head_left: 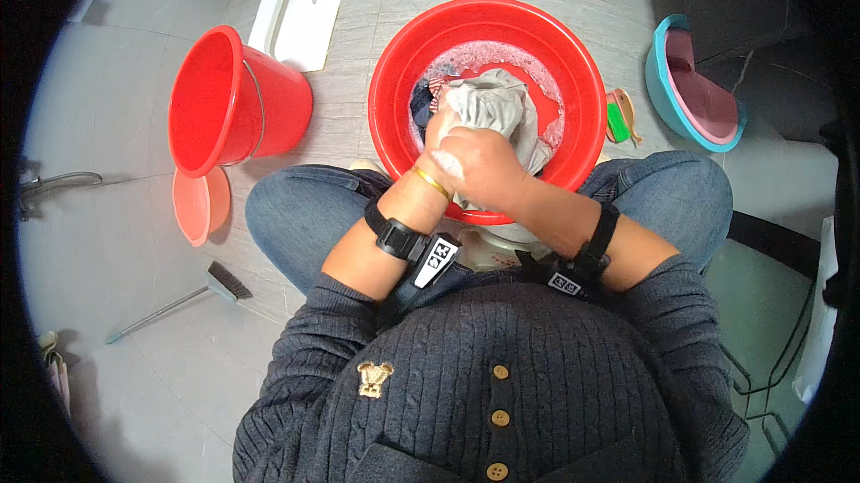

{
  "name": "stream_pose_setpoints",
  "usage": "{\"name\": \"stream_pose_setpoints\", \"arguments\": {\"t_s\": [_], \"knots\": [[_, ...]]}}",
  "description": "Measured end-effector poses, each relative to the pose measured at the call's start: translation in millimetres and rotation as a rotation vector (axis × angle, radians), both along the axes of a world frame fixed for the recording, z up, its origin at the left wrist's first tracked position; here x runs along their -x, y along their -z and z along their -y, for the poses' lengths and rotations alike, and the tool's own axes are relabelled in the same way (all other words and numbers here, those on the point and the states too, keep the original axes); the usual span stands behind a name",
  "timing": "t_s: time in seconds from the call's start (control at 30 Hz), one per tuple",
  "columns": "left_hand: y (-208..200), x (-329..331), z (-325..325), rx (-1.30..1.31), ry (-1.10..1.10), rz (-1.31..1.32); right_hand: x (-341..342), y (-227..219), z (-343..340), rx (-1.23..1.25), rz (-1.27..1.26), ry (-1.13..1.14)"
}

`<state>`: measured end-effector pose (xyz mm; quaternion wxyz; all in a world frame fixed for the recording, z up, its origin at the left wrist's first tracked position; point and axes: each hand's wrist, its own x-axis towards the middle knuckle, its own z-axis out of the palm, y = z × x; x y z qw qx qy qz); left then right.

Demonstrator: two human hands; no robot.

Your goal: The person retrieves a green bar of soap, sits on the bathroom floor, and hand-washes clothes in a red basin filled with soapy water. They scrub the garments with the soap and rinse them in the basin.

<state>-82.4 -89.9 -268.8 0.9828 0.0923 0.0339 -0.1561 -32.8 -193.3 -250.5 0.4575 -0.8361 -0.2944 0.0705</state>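
Between my knees stands a large red basin [383,93] with foamy water in it. A pale grey wet garment [493,105] is bunched up inside, rising above the water. My right hand [484,162] is a fist closed on this garment, with some foam on its skin. Close against it on the left, my left hand [435,135] also grips the garment; its fingers are partly hidden by the right hand and the cloth. Dark blue cloth [420,105] and a red-and-white striped piece [436,91] lie at the basin's left side.
To the left are a red bucket [291,102], a small pink basin [202,205] and a broom [226,282]. Behind the bucket is a white squat toilet [309,12]. On the right are a green-and-wooden brush [618,123] and stacked blue [661,80] and pink basins [703,107].
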Motion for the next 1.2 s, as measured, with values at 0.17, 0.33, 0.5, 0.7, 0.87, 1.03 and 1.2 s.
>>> {"name": "stream_pose_setpoints", "arguments": {"t_s": [0.17, 0.33, 0.5, 0.7, 0.87, 1.03, 1.2], "knots": [[6.4, 6.9, 5.1, -0.070, -0.109, -0.223, 12.3, -14.8, -3.0, 0.060, -0.019, 0.047], [0.2, 12.2, -4.7, -0.021, -0.065, -0.204, 28.3, -20.4, -1.7, -0.234, 0.309, -0.288], [-33.1, 4.2, -14.8, -0.042, -0.089, -0.199, -19.7, -15.5, 17.3, 0.079, 0.132, 0.014], [-59.0, 3.7, -54.8, 0.136, -0.090, -0.063, -24.8, -54.2, 36.2, 0.183, 0.039, -0.340], [-73.3, 8.0, -56.2, -0.063, -0.118, -0.136, -43.6, -62.8, 50.0, 0.008, -0.624, -0.319], [-68.2, 5.9, -43.4, -0.301, -0.293, -0.075, -55.7, -45.1, 48.6, -0.774, -0.969, -0.038], [-26.1, 2.4, -31.0, -0.380, -0.217, -0.123, -20.4, -32.8, 9.3, -0.113, 0.046, 0.206]]}}
